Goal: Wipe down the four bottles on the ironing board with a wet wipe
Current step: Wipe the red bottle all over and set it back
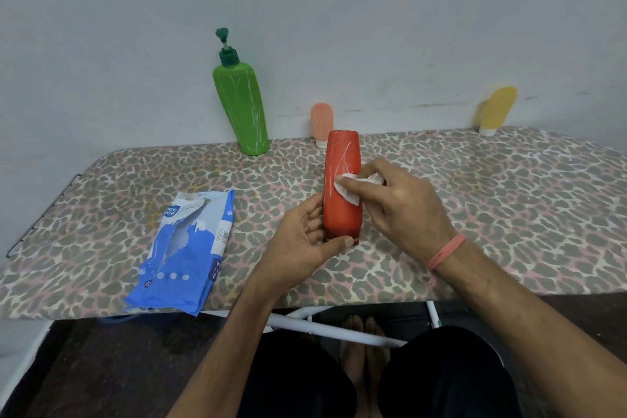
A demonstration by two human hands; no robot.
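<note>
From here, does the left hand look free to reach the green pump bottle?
Probably not yet: the left hand is holding the red bottle upright while the right hand wipes it. Otherwise the path to the green pump bottle looks unobstructed.

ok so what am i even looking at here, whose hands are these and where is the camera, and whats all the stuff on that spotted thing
There is no machine here: a person works with bare hands, and the one picture comes from a camera worn on their head, looking forward and down. That is why the arms reach in from the bottom.

The spotted surface is an ironing board with a patterned cover. The left hand steadies a red bottle near its lower end, and the right hand presses a white wet wipe against its side.

At the back, by the wall, stand a tall green pump bottle, a small peach bottle and a yellow bottle. The blue packet on the left is the opened wipes pack.
</note>
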